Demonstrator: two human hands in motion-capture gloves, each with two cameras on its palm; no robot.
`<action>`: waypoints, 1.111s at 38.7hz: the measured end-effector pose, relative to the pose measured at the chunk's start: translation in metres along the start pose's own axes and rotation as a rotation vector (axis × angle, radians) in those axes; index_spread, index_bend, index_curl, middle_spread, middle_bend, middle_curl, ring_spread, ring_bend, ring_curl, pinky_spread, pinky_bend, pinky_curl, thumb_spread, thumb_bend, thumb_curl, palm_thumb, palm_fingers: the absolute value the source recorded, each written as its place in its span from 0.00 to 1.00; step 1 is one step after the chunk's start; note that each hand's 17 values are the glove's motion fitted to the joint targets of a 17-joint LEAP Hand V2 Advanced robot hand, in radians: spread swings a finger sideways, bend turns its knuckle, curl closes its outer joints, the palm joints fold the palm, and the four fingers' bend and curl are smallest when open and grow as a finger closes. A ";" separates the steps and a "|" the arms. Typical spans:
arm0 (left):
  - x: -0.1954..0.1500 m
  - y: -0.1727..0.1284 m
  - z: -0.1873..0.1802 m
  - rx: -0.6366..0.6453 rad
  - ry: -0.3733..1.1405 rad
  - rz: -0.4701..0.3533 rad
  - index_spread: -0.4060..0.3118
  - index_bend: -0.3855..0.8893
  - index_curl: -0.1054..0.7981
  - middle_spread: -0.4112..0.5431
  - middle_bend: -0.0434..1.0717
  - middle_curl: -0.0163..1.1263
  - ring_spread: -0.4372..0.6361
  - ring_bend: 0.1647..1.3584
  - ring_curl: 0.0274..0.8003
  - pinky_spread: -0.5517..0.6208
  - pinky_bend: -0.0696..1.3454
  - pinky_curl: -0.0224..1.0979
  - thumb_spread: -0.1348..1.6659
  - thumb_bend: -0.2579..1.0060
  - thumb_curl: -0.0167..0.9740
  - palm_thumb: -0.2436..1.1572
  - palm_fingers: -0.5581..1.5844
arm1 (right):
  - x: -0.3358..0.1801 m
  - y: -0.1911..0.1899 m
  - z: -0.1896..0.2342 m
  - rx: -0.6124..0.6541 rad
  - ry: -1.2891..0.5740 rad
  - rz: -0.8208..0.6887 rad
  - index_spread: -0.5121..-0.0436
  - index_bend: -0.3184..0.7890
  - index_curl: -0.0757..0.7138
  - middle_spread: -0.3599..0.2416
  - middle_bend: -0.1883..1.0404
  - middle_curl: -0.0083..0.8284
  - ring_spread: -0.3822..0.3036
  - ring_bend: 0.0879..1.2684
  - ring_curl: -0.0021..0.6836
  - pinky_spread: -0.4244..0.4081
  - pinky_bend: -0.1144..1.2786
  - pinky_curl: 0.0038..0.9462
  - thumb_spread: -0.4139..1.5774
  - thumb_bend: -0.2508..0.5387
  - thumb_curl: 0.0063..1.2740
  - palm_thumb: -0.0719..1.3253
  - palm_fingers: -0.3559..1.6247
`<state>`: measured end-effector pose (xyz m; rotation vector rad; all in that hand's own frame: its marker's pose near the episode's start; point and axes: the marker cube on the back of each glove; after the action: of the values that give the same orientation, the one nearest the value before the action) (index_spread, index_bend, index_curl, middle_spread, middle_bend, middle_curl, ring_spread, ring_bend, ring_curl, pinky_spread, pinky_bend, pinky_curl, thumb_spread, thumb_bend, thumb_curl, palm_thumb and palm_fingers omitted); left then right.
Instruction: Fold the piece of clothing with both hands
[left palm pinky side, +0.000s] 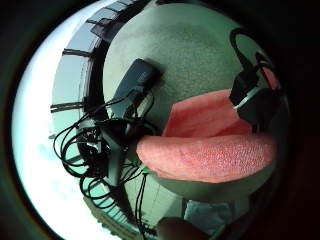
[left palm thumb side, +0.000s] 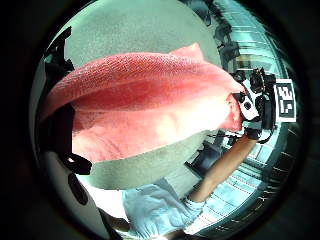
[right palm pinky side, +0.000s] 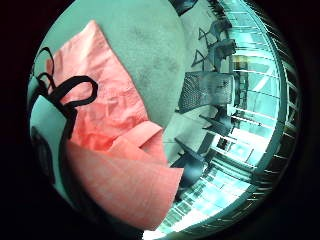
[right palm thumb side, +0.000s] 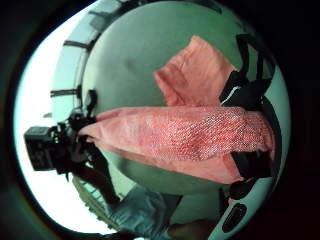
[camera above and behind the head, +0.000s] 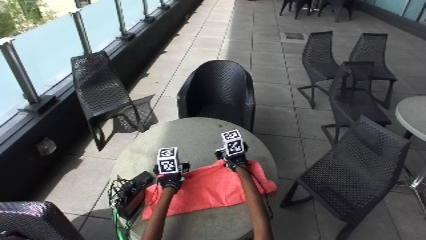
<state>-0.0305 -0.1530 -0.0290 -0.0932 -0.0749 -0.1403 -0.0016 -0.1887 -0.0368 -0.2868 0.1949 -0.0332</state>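
While both hands lift the cloth's (camera above and behind the head: 210, 190) far edge, I'm set to fold it toward me. Left hand (camera above and behind the head: 170, 178) and right hand (camera above and behind the head: 234, 159) each pinch cloth over the counter (camera above and behind the head: 180, 135).

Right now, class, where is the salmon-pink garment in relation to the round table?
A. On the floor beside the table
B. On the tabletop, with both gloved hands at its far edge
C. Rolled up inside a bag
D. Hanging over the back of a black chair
B: in the outside view the garment lies on the round table, with the left hand and right hand at its far edge.
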 end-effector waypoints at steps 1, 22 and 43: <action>0.001 0.000 0.004 0.011 0.000 0.001 0.19 0.44 0.55 0.10 0.49 0.46 0.08 0.49 0.54 0.25 0.29 0.35 0.82 0.27 0.37 0.78 0.82 | -0.003 -0.009 0.008 -0.007 0.026 0.015 0.41 0.42 0.50 0.20 0.62 0.62 0.22 0.66 0.74 0.15 0.53 0.47 0.88 0.49 0.20 0.68 0.87; -0.012 -0.031 0.054 0.344 0.080 0.031 0.31 0.26 0.47 0.14 0.47 0.49 0.14 0.45 0.57 0.39 0.26 0.40 0.83 0.28 0.38 0.85 0.64 | 0.065 0.056 0.023 0.542 -0.545 0.221 0.38 0.47 0.62 0.19 0.57 0.60 0.21 0.46 0.67 0.39 0.34 0.40 0.82 0.34 0.19 0.64 0.62; 0.008 0.018 0.080 0.244 0.074 0.080 0.38 0.46 0.45 0.33 0.16 0.36 0.42 0.28 0.43 0.54 0.40 0.43 0.83 0.25 0.46 0.85 0.51 | 0.119 0.112 0.121 0.525 -1.057 0.524 0.54 0.18 0.34 0.54 0.23 0.41 0.57 0.51 0.62 0.47 0.72 0.49 0.79 0.25 0.18 0.35 0.56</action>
<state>-0.0258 -0.1285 0.0498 0.1524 -0.0143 -0.0543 0.1391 -0.0546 0.0225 0.2982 -0.7874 0.5724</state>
